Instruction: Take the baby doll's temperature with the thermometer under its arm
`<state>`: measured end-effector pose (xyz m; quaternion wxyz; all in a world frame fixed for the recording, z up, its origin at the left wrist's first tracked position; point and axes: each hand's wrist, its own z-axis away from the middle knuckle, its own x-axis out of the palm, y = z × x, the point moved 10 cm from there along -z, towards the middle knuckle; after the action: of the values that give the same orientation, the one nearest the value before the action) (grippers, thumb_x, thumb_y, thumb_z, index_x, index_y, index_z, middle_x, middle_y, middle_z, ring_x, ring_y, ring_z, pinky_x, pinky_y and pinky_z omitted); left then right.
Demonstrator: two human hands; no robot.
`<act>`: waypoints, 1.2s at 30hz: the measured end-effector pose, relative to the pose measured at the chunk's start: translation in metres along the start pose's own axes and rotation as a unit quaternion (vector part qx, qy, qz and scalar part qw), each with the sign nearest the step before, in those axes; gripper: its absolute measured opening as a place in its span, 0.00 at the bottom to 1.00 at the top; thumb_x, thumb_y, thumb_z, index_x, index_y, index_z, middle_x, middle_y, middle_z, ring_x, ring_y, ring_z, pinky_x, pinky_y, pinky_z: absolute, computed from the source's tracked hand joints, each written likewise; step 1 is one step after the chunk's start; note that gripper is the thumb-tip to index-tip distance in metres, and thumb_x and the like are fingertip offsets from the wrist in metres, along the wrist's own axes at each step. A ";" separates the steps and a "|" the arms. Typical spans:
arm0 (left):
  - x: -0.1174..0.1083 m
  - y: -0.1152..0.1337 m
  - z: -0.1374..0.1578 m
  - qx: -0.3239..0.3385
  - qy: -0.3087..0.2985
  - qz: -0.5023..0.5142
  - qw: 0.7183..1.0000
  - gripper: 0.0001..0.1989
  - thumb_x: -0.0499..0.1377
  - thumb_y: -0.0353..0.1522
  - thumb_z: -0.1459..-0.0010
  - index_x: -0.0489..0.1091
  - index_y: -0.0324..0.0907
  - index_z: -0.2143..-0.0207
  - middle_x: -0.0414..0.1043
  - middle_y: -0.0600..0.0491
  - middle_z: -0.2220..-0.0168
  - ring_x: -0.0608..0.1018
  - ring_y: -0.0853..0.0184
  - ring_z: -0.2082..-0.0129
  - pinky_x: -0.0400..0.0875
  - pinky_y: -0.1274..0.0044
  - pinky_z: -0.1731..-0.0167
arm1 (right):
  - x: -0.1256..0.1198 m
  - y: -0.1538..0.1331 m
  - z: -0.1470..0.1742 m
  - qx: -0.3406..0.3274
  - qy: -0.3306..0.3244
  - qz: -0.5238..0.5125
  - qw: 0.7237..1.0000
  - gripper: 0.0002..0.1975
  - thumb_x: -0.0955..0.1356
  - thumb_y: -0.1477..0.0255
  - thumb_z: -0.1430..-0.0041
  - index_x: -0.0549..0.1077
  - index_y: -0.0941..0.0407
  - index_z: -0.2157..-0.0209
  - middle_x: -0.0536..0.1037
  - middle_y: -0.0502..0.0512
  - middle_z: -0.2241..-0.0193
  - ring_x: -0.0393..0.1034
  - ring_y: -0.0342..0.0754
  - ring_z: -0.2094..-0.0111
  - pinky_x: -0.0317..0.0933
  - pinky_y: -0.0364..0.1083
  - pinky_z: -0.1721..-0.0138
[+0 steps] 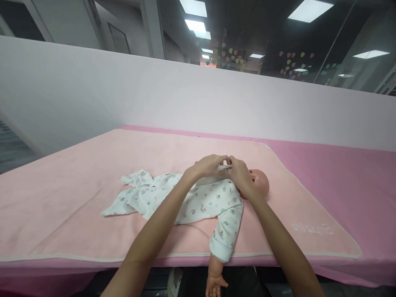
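Pinching the doll's point(261, 181) outfit point(206, 203), it seems

The outfit point(204, 202) is white with a small scattered print in green, yellow and grey. The doll point(261, 183) is pinkish. The mat point(77, 185) is pale peach-pink with whitish edging point(247, 255) and lettering point(313, 229). The surface point(355, 185) shows deeper pink. The wall point(185, 95) is white; heart decals point(230, 50) are pink, yellow and green.

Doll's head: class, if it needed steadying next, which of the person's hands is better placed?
Right, probably: the right hand is nearer the doll's head, partly overlapping it in this view, while the left hand is farther off. Both seem occupied, pinching white fabric.
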<state>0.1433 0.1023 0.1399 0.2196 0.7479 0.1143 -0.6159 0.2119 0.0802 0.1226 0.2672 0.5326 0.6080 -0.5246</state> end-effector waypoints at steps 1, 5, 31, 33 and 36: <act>0.000 -0.006 0.005 -0.038 0.001 -0.040 0.998 0.17 0.54 0.30 0.50 0.62 0.45 0.56 0.71 0.52 0.61 0.73 0.66 0.65 0.62 0.79 0.71 | 0.000 0.000 0.001 -0.011 -0.001 0.009 1.000 0.11 0.58 0.83 0.50 0.64 0.55 0.69 0.70 0.50 0.74 0.58 0.42 0.76 0.42 0.42 0.77; -0.007 -0.034 0.040 -0.207 0.001 -0.180 0.962 0.17 0.51 0.22 0.50 0.62 0.41 0.57 0.72 0.48 0.65 0.74 0.64 0.67 0.63 0.77 0.70 | -0.003 0.001 0.011 -0.053 0.000 0.064 0.997 0.09 0.58 0.81 0.49 0.65 0.55 0.74 0.67 0.49 0.78 0.55 0.43 0.77 0.39 0.43 0.77; 0.060 -0.089 0.003 -0.299 0.060 -0.104 0.947 0.21 0.43 0.30 0.42 0.56 0.42 0.46 0.55 0.46 0.41 0.57 0.61 0.41 0.53 0.67 0.46 | 0.028 0.147 0.008 0.125 -0.094 -0.516 0.843 0.21 0.64 0.55 0.51 0.75 0.59 0.67 0.78 0.56 0.66 0.71 0.51 0.62 0.62 0.47 0.59; 0.077 -0.097 0.000 -0.303 0.025 -0.088 0.949 0.21 0.42 0.32 0.42 0.59 0.42 0.47 0.58 0.46 0.43 0.59 0.58 0.42 0.52 0.63 0.46 | 0.041 0.149 0.017 0.164 -0.114 -0.577 0.792 0.23 0.63 0.54 0.50 0.74 0.60 0.65 0.78 0.57 0.67 0.72 0.52 0.63 0.64 0.48 0.59; 0.077 -0.108 0.005 -0.332 0.015 -0.100 0.938 0.22 0.43 0.37 0.43 0.62 0.40 0.49 0.60 0.43 0.46 0.64 0.55 0.47 0.52 0.61 0.47 | 0.054 0.143 0.030 0.209 -0.145 -0.623 0.739 0.28 0.58 0.50 0.48 0.72 0.60 0.63 0.78 0.60 0.65 0.73 0.53 0.62 0.66 0.50 0.60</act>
<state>0.1083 0.1871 0.0445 0.3906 0.6261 0.3901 -0.5506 0.3216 0.0560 0.0153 -0.1525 -0.0056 0.6332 -0.7588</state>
